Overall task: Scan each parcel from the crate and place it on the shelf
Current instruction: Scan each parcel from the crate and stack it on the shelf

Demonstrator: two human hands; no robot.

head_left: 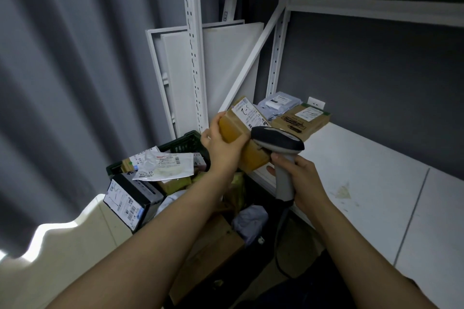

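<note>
My left hand (222, 147) grips a brown cardboard parcel (234, 130) with a white label on top, held above the crate's right edge. My right hand (300, 179) grips the handle of a grey and black barcode scanner (278, 142), whose head sits over the parcel's near end. The dark green crate (184, 144) below holds several parcels, among them a black box (131, 199) and a crumpled white mailer (163, 164). On the white shelf (364, 175), at its back corner, lie a flat brown box (300, 120) and a grey bag parcel (280, 105).
White shelf uprights (193, 40) and a diagonal brace (251, 65) stand behind the crate, with white panels (226, 65) leaning on the wall. A grey curtain (75, 70) hangs on the left. The scanner's cable (278, 241) drops below the shelf edge. A brown carton (213, 251) sits under my arms.
</note>
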